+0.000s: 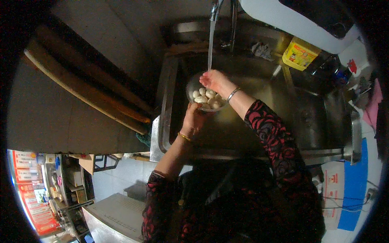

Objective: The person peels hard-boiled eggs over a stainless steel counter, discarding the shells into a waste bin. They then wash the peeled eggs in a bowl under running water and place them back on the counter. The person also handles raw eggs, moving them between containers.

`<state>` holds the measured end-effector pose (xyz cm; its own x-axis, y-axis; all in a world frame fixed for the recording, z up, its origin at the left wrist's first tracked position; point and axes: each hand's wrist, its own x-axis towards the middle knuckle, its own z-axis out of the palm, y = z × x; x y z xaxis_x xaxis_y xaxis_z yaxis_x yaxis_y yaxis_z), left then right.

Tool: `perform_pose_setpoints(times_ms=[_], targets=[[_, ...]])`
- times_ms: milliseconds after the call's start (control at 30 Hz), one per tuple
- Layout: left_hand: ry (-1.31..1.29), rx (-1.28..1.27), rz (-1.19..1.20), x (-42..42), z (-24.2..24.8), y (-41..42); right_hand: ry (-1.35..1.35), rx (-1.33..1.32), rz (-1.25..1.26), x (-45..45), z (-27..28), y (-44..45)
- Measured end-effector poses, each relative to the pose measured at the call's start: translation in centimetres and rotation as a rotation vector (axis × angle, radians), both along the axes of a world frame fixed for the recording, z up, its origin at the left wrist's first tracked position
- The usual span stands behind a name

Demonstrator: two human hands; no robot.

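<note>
A clear round bowl (191,86) is held over the sink with several whitish rounded pieces of food (209,94) in it. Whether they are mushrooms or peeled eggs cannot be told. My left hand (193,119) grips the bowl's near rim, thumb at the edge. Above the far side of the bowl, my right hand (216,80) meets the stream of water (211,45) with half-curled fingers; whether anything is inside them is hidden. The water runs down from a metal faucet (214,13).
The stainless steel sink (166,121) surrounds the bowl. Behind it on the right stand a yellow labelled container (301,56) and a crumpled cloth or scourer (262,51). A long board-like edge (82,98) slants along the left. Cables (346,203) hang at the lower right.
</note>
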<state>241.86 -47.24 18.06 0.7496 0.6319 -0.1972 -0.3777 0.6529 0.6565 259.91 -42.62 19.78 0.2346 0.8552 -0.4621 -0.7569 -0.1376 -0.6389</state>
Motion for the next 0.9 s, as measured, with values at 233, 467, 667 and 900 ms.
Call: perform_pose_setpoints(times_ms=[233, 467, 667, 900], targets=[[-0.010, 0.054, 0.018, 1.7, 2.2, -0.3, 0.050, 0.025, -0.059, 2.5, -2.3, 0.8], [0.016, 0.074, 0.051, 1.0, 1.6, -0.6, 0.172, -0.048, -0.131, 1.0, -2.4, 1.6], [0.022, 0.091, 0.034, 1.5, 2.5, -0.7, 0.195, -0.028, -0.180, 0.9, -2.0, 1.0], [-0.042, -0.049, 0.019, 1.5, 1.2, 0.0, 0.207, -0.008, -0.202, 0.9, -2.2, 1.1]])
